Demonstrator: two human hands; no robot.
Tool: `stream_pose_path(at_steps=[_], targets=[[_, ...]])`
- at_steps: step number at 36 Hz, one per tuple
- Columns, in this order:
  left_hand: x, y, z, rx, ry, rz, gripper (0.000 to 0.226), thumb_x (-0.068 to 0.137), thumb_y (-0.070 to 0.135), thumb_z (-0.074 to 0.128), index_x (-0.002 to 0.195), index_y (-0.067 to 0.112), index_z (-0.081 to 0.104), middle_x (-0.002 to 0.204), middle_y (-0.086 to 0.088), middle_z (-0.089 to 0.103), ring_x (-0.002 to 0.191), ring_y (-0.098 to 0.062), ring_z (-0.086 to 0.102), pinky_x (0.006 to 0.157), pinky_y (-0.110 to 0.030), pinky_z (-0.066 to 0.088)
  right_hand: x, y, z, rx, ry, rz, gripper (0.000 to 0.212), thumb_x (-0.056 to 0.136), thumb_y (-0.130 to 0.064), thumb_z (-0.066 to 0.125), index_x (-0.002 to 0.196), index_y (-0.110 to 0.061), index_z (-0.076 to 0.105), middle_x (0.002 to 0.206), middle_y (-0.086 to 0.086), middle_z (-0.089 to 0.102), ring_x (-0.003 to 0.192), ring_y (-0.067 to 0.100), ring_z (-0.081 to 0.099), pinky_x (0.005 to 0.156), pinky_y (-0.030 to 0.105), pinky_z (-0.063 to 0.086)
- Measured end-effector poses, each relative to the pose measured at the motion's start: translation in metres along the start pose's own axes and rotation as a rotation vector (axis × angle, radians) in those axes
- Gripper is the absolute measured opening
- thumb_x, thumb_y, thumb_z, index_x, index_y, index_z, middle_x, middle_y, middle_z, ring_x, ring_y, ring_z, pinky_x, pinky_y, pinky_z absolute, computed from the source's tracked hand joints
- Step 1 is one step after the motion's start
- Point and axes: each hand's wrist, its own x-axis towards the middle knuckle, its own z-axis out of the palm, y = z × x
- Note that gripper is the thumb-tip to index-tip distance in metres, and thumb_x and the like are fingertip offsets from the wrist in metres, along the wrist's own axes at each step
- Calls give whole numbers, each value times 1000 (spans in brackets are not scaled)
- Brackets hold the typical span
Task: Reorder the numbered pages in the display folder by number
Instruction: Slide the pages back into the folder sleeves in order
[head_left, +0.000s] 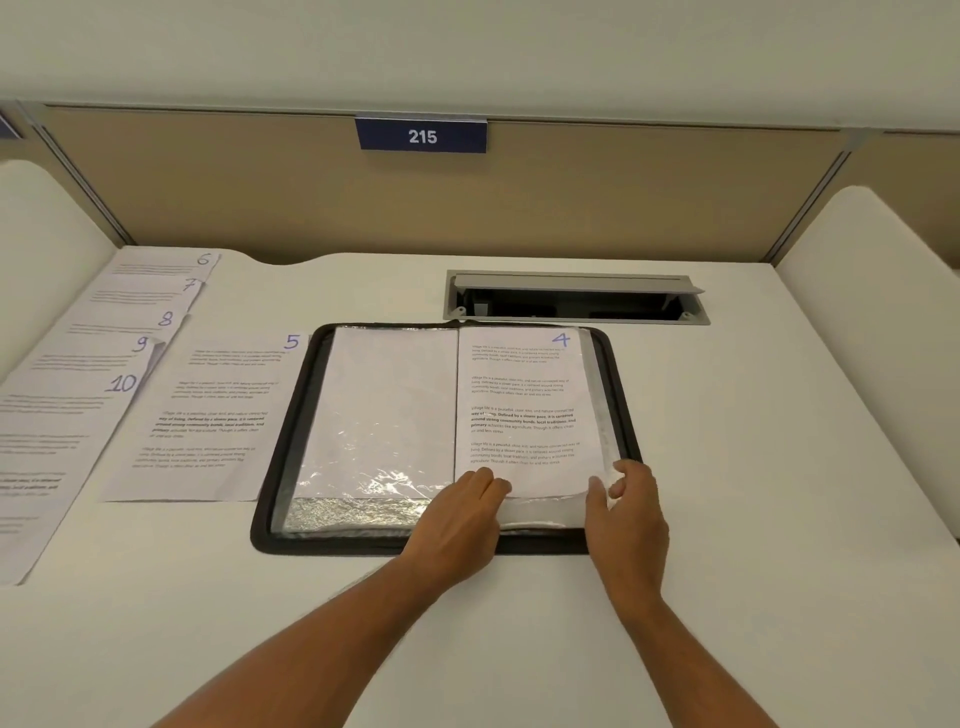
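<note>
A black-edged display folder (291, 426) lies open in the middle of the white desk. Its right side shows page 4 (524, 395) in a clear sleeve; the left side shows a blank sheet back (384, 400). My left hand (462, 514) rests flat on the lower edge of page 4's sleeve near the spine. My right hand (626, 514) pinches the sleeve's lower right corner between thumb and fingers. Page 5 (208, 415) lies loose just left of the folder. Pages 6 (161, 262), 7 (145, 291), 8 (119, 322), 9 (88, 353) and 10 (52, 441) overlap in a fan at the far left.
A grey cable hatch (574, 299) stands open in the desk behind the folder. A tan partition with a blue sign reading 215 (422, 136) closes the back. White side panels (883, 332) flank the desk left and right.
</note>
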Motion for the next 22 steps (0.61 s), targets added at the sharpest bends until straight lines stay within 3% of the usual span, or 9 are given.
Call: stream_pose_path(at_steps=[5, 9, 12, 14, 17, 19, 22], targets=[[-2, 0, -2, 13, -25, -1, 40, 80, 1, 63, 117, 13, 61, 100, -1, 61, 83, -19, 57, 67, -31, 54, 6, -2, 0, 257, -80, 258, 27, 102, -32, 60, 127, -24, 54, 107, -2, 67, 91, 22, 70, 81, 39, 62], [-6, -1, 0, 4, -73, 19, 41, 81, 2, 61, 120, 14, 59, 104, 0, 61, 87, -19, 56, 68, -33, 53, 8, -5, 4, 428, -116, 388, 27, 100, -20, 59, 125, -29, 56, 114, -4, 68, 98, 18, 69, 86, 43, 61], [-9, 0, 0, -11, -128, 61, 35, 89, 5, 52, 122, 16, 56, 110, 0, 59, 94, -19, 55, 73, -33, 49, 7, -14, 3, 506, -114, 411, 32, 98, -9, 57, 122, -30, 57, 113, -6, 66, 101, 15, 63, 76, 30, 56], [-11, -1, -2, -36, -141, 89, 32, 90, 6, 48, 119, 18, 57, 109, 0, 59, 93, -20, 54, 73, -35, 49, 7, -20, 2, 576, -127, 449, 32, 97, -7, 60, 119, -30, 59, 110, -5, 67, 101, 17, 63, 75, 29, 55], [-13, -6, -4, -81, -128, 114, 25, 92, 12, 46, 114, 18, 58, 103, 2, 58, 90, -19, 54, 71, -34, 48, 8, -27, 0, 754, -107, 561, 20, 101, -18, 59, 119, -26, 63, 113, 3, 70, 105, 26, 68, 89, 41, 59], [-13, -10, -6, -125, -98, 109, 22, 92, 16, 50, 113, 19, 58, 102, 4, 58, 90, -16, 54, 70, -31, 47, 10, -29, 0, 846, -62, 623, 21, 103, -26, 56, 122, -22, 63, 115, 6, 71, 105, 28, 69, 87, 40, 59], [-10, -13, -14, -185, -60, 72, 21, 94, 22, 57, 115, 19, 60, 102, 6, 57, 90, -11, 52, 74, -25, 45, 12, -34, 3, 745, -46, 578, 23, 101, -41, 62, 111, -22, 67, 108, 1, 73, 99, 23, 69, 87, 41, 59]])
